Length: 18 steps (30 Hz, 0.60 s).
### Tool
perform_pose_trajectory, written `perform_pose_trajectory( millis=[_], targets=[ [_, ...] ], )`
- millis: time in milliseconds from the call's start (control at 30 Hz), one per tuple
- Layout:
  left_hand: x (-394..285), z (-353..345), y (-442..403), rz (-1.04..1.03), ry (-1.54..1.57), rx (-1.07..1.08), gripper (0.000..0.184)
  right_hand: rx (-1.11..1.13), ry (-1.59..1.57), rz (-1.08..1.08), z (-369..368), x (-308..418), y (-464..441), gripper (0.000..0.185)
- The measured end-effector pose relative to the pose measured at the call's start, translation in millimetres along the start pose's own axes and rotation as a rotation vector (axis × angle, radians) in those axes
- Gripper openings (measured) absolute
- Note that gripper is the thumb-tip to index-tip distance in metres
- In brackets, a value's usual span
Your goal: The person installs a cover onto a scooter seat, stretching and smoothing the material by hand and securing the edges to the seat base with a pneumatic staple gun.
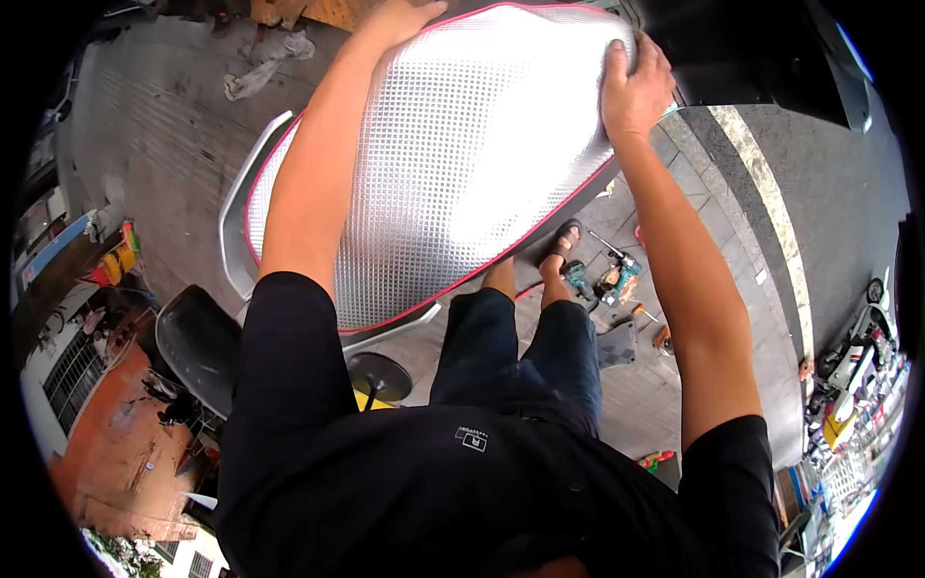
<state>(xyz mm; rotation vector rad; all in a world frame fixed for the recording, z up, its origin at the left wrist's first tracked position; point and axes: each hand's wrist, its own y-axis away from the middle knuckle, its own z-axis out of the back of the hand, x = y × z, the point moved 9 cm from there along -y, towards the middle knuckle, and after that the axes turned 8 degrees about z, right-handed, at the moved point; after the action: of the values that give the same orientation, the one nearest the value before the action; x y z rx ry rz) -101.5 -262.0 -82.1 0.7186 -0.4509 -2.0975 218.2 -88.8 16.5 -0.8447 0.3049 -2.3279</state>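
A silver mesh seat cover (pixel 414 193) with red edging lies over a long scooter seat in front of me. At the seat's far left edge, my left hand (pixel 409 19) holds the cover's rim; its thumb shows, while the other fingers are cut off by the top of the view. My right hand (pixel 641 91) grips the far right corner, thumb on the silver surface and fingers bent over the side. A grey grab rail (pixel 241 207) curves around the seat's near left end. The underside of the cover is hidden.
Beside my foot on the paving lie teal power tools (pixel 617 279) and a screwdriver (pixel 646 313). A round black mirror-like disc (pixel 381 376) is below the seat. A crumpled grey cloth (pixel 270 65) lies at upper left. Parked scooters (pixel 858 347) stand at the right.
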Motion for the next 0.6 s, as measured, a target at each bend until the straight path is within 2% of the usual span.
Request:
perform_pose_trajectory(
  millis=[33,100,133,167,200,233,267,333,367,400,433,467,533,600],
  targets=[
    [9,0,4,-0.010,-0.020,-0.018,0.071,-0.004,0.018,0.010,-1,-1,0,0.053],
    [11,31,14,-0.051,0.140,-0.174,0.066,0.006,-0.020,0.020,2,-4,1,0.052],
    [8,62,44,-0.034,0.008,-0.371,0.061,0.062,-0.100,0.022,6,-6,2,0.053],
    [6,91,94,-0.009,-0.121,-0.574,0.056,0.061,-0.172,0.083,12,-8,7,0.054],
    [7,108,139,-0.106,-0.104,-0.784,0.053,0.098,-0.180,0.095,15,-21,17,0.053],
    [-2,114,191,-0.195,-0.151,-0.880,0.051,0.081,-0.232,0.084,26,-36,34,0.052],
    [-14,108,245,-0.187,-0.195,-0.934,0.051,0.144,-0.244,0.042,35,-57,59,0.051],
    [-24,50,325,-0.228,-0.190,-0.866,0.057,0.478,-0.179,-0.245,19,-161,173,0.053],
    [-19,-6,345,-0.201,-0.221,-0.737,0.058,0.680,-0.259,-0.321,23,-204,238,0.052],
    [-23,-23,363,-0.146,-0.224,-0.694,0.058,1.160,0.018,-0.385,0,-303,362,0.039],
    [-27,-36,376,-0.096,-0.225,-0.636,0.058,1.369,-0.040,-0.191,30,-340,447,0.043],
    [-29,-37,374,-0.124,-0.219,-0.647,0.058,1.177,-0.067,-0.832,113,-351,491,0.056],
    [-20,-38,371,-0.079,-0.258,-0.706,0.056,1.347,0.279,-0.653,197,-385,575,0.046],
    [-20,-38,368,-0.098,-0.284,-0.690,0.057,1.448,0.363,-0.884,248,-418,655,0.042]
  ],
)
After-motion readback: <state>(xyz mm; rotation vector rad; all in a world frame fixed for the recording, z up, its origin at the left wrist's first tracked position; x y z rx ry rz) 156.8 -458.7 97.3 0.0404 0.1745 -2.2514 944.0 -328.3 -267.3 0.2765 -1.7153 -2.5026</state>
